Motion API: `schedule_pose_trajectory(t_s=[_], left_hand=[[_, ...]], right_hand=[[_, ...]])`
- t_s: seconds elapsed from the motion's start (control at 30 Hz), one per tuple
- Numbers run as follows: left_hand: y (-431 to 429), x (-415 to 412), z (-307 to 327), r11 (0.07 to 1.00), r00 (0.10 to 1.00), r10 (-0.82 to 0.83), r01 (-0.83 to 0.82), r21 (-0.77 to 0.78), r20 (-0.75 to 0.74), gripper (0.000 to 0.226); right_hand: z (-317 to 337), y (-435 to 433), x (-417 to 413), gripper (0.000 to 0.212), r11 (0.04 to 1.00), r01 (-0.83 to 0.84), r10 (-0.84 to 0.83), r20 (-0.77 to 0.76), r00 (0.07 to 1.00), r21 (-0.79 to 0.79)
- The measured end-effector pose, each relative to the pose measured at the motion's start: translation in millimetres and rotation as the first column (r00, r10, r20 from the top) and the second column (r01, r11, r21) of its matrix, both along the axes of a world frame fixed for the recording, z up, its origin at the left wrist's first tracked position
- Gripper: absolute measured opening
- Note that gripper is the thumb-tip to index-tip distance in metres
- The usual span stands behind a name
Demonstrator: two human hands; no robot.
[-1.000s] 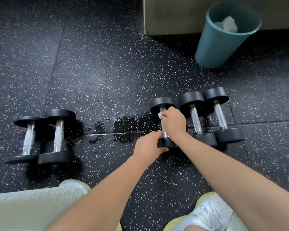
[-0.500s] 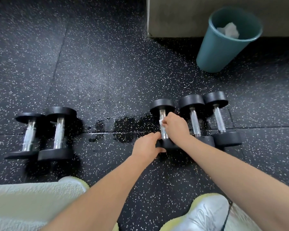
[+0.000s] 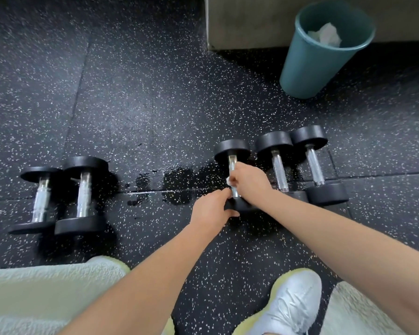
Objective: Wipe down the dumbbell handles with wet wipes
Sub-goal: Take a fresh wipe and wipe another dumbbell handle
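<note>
Several black dumbbells with chrome handles lie on the speckled floor. The one in the middle (image 3: 232, 149) has my right hand (image 3: 250, 183) wrapped round its handle, with a white wet wipe (image 3: 228, 181) showing at the fingers. My left hand (image 3: 209, 210) grips that dumbbell's near black head. Two more dumbbells (image 3: 279, 172) (image 3: 315, 166) lie just to the right of it. Another pair (image 3: 84, 194) (image 3: 40, 197) lies apart at the left.
A teal bin (image 3: 310, 66) with crumpled white wipes in it stands at the back right beside a grey block (image 3: 247, 22). A wet patch (image 3: 177, 182) darkens the floor left of my hands. My white shoe (image 3: 290, 303) is at the bottom.
My right hand has slid along the handle toward the near end with the wipe. My left hand stays on the near head. The view has shifted slightly.
</note>
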State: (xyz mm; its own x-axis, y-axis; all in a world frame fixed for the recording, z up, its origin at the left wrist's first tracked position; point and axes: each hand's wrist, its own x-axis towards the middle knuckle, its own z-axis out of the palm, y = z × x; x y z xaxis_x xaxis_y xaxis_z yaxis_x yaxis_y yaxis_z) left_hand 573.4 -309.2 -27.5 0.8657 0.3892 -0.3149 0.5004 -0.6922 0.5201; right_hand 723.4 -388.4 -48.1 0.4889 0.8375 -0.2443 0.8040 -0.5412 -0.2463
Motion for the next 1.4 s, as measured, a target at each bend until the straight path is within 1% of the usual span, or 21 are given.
schedule_pose_trajectory(t_s=[0.07, 0.13, 0.23, 0.3, 0.4, 0.47, 0.57, 0.67, 0.7, 0.8, 0.87, 0.97, 1.07, 1.13, 1.2, 1.23, 1.3, 1.33, 1.4], left_hand=[[-2.5, -1.1, -1.0, 1.000, 1.000, 0.006, -0.006, 0.008, 0.011, 0.038], [-4.3, -2.1, -4.4, 1.000, 1.000, 0.010, -0.011, 0.011, 0.024, 0.038], [-2.2, -1.6, -6.1, 1.000, 1.000, 0.020, -0.020, 0.010, 0.013, 0.039], [0.5, -1.2, -6.5, 0.999, 0.999, 0.034, -0.033, -0.010, 0.008, 0.039], [1.9, -1.4, -3.2, 0.999, 0.999, 0.036, -0.036, -0.025, 0.014, 0.041], [1.5, -2.4, -4.3, 0.999, 0.999, 0.038, -0.037, -0.024, 0.022, 0.041], [-1.1, -3.9, -5.3, 0.999, 0.999, 0.044, -0.044, -0.017, 0.017, 0.042], [-1.1, -3.5, -4.2, 0.999, 0.999, 0.043, -0.043, 0.003, 0.011, 0.040], [-0.3, -3.1, -2.9, 0.999, 0.999, 0.038, -0.038, 0.002, 0.008, 0.038], [1.5, -2.6, -1.7, 1.000, 1.000, 0.026, -0.026, -0.010, 0.002, 0.038], [0.1, -2.0, -0.3, 1.000, 1.000, 0.024, -0.024, 0.002, 0.008, 0.039], [-3.4, 0.2, 1.1, 0.999, 0.999, 0.048, -0.048, -0.005, -0.001, 0.041], [-6.0, 4.2, 6.2, 0.995, 0.996, 0.090, -0.091, -0.046, -0.029, 0.045], [-5.7, 7.2, 7.5, 0.991, 0.993, 0.110, -0.113, -0.076, -0.033, 0.041], [-3.9, 9.4, 6.4, 0.984, 0.990, 0.135, -0.139, -0.109, -0.039, 0.039], [-3.0, 10.0, 4.9, 0.982, 0.988, 0.146, -0.150, -0.117, -0.043, 0.038], [-2.2, 10.7, 4.3, 0.977, 0.986, 0.161, -0.166, -0.131, -0.052, 0.041], [-1.9, 9.6, 4.8, 0.976, 0.984, 0.166, -0.172, -0.132, -0.056, 0.043], [-1.4, 9.4, 5.9, 0.976, 0.984, 0.166, -0.174, -0.129, -0.071, 0.043]], right_hand=[[-3.0, 7.3, 11.1, 0.012, 0.999, 0.029, -0.030, 0.024, 0.999, 0.025], [-5.0, 18.4, 22.3, 0.019, 0.995, 0.094, -0.096, 0.041, 0.995, 0.037], [-5.8, 23.4, 23.8, 0.023, 0.986, 0.166, -0.167, 0.023, 0.986, 0.030], [0.3, 15.0, 14.2, 0.019, 0.991, 0.133, -0.133, -0.023, 0.991, -0.005], [7.6, -1.5, -0.6, 0.020, 0.994, -0.029, 0.018, -0.098, 0.995, -0.110], [8.8, -0.7, 3.4, 0.023, 0.990, -0.081, 0.071, -0.090, 0.993, -0.117], [8.5, 14.9, 18.5, 0.017, 0.999, -0.003, 0.002, -0.032, 0.999, -0.049], [5.6, 23.0, 23.3, 0.019, 0.995, 0.093, -0.095, -0.057, 0.994, -0.027], [6.2, 20.8, 21.7, 0.020, 0.996, 0.084, -0.087, -0.069, 0.994, -0.037], [8.9, 3.6, 10.7, 0.018, 0.992, -0.069, 0.053, -0.142, 0.989, -0.109], [9.0, -3.5, 8.1, 0.022, 0.981, -0.133, 0.108, -0.172, 0.979, -0.141], [7.9, 6.0, 14.8, 0.020, 0.989, -0.108, 0.096, -0.113, 0.989, -0.103], [8.6, 17.8, 22.2, 0.014, 1.000, 0.010, -0.012, -0.063, 0.998, -0.019], [8.4, 15.3, 22.1, 0.011, 0.998, 0.055, -0.054, -0.069, 0.996, 0.013], [8.4, 5.1, 19.2, 0.012, 1.000, 0.004, -0.007, -0.106, 0.994, -0.024], [9.5, -1.6, 17.2, 0.014, 0.998, -0.036, 0.027, -0.149, 0.988, -0.054], [11.8, -11.3, 15.9, 0.022, 0.990, -0.098, 0.073, -0.224, 0.972, -0.103], [11.6, -11.4, 16.0, 0.025, 0.987, -0.117, 0.089, -0.232, 0.969, -0.107], [11.5, -4.3, 17.1, 0.021, 0.991, -0.115, 0.099, -0.191, 0.977, -0.075]])
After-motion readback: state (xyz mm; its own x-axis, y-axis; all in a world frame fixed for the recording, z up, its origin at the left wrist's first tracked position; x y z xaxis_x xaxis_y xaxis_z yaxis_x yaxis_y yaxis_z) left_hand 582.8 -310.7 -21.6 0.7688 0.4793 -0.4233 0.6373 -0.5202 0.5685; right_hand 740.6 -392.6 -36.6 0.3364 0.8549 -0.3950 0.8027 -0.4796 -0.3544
